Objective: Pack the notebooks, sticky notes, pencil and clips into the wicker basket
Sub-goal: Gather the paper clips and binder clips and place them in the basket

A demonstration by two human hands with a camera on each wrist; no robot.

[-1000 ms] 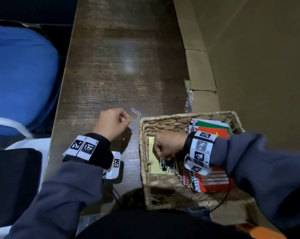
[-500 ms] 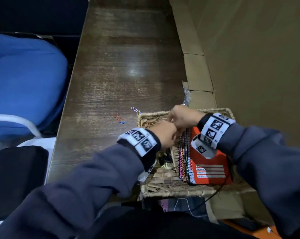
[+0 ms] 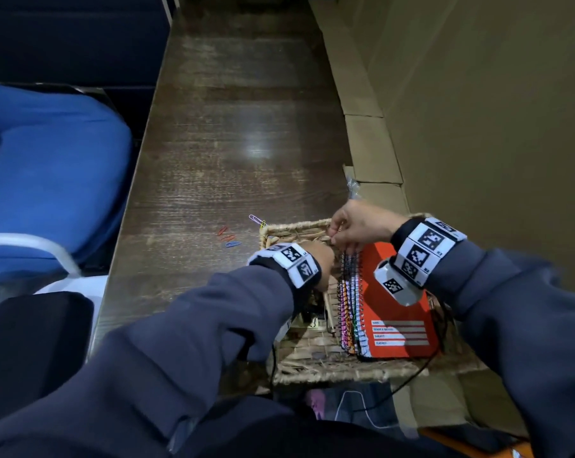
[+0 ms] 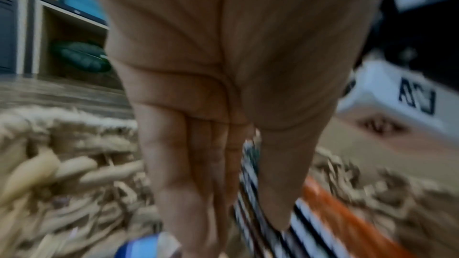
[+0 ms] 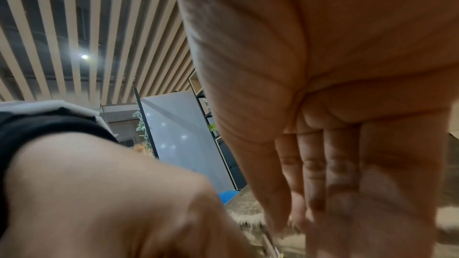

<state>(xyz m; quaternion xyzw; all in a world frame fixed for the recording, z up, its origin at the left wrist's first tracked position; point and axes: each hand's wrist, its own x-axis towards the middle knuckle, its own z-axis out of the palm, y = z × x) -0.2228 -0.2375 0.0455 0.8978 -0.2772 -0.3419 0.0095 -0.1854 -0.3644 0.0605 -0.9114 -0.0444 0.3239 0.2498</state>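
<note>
While wrist views blur, head view shows paper clips [image 3: 229,233] outside wicker basket [image 3: 292,227].

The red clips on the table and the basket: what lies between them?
In the head view, a blue clip lies on the table between the red clips and the basket rim; the rest is bare wood.

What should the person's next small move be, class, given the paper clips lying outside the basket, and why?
Probably the left hand should leave the notebooks and reach for the loose paper clips on the table. The notebooks already sit in the wicker basket, with the right hand at their spirals, while those clips lie beside its far-left corner.
</note>
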